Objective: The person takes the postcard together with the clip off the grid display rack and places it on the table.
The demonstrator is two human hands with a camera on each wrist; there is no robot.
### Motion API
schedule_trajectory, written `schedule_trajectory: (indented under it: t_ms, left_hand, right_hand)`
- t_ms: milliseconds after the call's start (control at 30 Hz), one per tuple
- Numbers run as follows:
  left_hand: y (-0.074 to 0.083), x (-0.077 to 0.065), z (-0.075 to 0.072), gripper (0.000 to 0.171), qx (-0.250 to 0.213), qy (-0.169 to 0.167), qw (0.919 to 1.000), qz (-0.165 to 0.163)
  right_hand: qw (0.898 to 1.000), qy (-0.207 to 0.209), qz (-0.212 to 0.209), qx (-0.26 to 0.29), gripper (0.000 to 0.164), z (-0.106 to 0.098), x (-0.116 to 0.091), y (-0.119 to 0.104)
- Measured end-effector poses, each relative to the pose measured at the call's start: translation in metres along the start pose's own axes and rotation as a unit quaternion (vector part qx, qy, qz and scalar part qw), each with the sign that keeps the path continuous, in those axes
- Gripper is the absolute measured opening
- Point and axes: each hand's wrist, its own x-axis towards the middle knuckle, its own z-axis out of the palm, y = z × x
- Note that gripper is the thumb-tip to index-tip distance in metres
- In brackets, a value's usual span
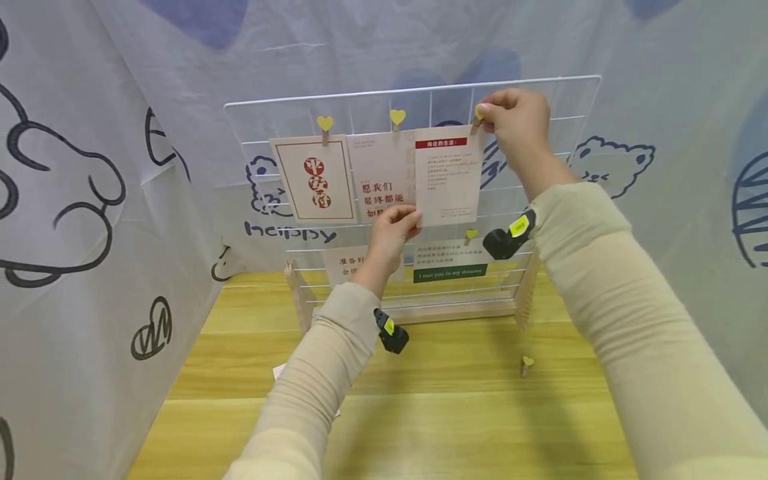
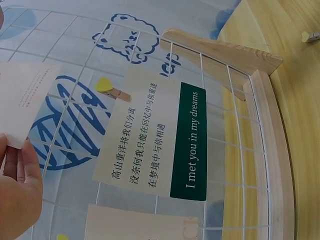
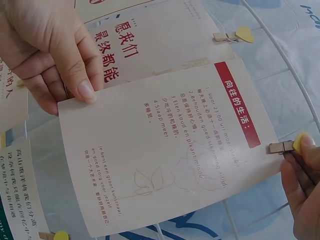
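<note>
A white card with a red title bar (image 1: 449,177) is held up against the white wire grid (image 1: 414,90), overlapping the card printed with red characters (image 1: 379,160) beside it. My left hand (image 1: 393,233) pinches its lower left corner between thumb and fingers. At the card's upper right corner, my right hand (image 1: 521,123) pinches a small wooden clothespin (image 3: 281,147) with a yellow heart on it. The clothespin's jaws lie over the card's edge in the right wrist view.
A card with red round characters (image 1: 315,179) hangs at upper left under a heart clothespin (image 1: 325,125). Lower down hang a green-banded card (image 1: 450,260) and a pale card (image 1: 342,263). Wooden feet (image 1: 527,297) support the grid. Another heart clothespin (image 1: 527,365) lies on the wooden table (image 1: 456,400).
</note>
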Motion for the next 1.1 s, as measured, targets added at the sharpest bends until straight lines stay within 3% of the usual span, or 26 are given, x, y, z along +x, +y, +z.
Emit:
schedule_trajectory:
  t_ms: [233, 400, 433, 667, 733, 833, 967, 1100]
  left_hand:
    - [-0.001, 0.003, 0.0, 0.017, -0.005, -0.002, 0.9999, 0.012]
    - [0.001, 0.003, 0.001, 0.017, -0.003, -0.005, 0.9999, 0.011]
    - [0.001, 0.002, 0.001, 0.017, -0.001, -0.005, 0.9999, 0.011]
    - [0.002, 0.001, 0.002, 0.016, 0.012, -0.014, 0.9998, 0.009]
    - [0.002, 0.001, 0.002, 0.016, 0.013, -0.015, 0.9998, 0.007]
    - [0.001, 0.001, 0.002, 0.017, 0.01, -0.017, 0.9998, 0.005]
    - [0.0, 0.001, 0.0, 0.018, 0.009, -0.016, 0.9998, 0.004]
    - [-0.002, 0.0, -0.002, 0.019, 0.013, -0.011, 0.9999, 0.001]
  right_hand:
    - [0.999, 0.034, -0.011, 0.028, 0.015, 0.003, 0.009, 0.006]
    - [0.996, 0.065, -0.023, 0.055, 0.007, 0.008, 0.06, 0.043]
    - [0.996, 0.061, -0.016, 0.067, 0.004, 0.006, 0.058, 0.04]
    - [0.992, 0.084, -0.031, 0.088, 0.011, 0.008, 0.11, 0.077]
    - [0.989, 0.086, -0.036, 0.116, 0.011, 0.006, 0.107, 0.075]
    - [0.986, 0.085, -0.046, 0.136, 0.01, 0.003, 0.084, 0.06]
    - [0.986, 0.076, -0.046, 0.144, 0.007, -0.003, 0.036, 0.027]
    - [0.983, 0.071, -0.041, 0.164, 0.003, -0.007, 0.002, 0.009]
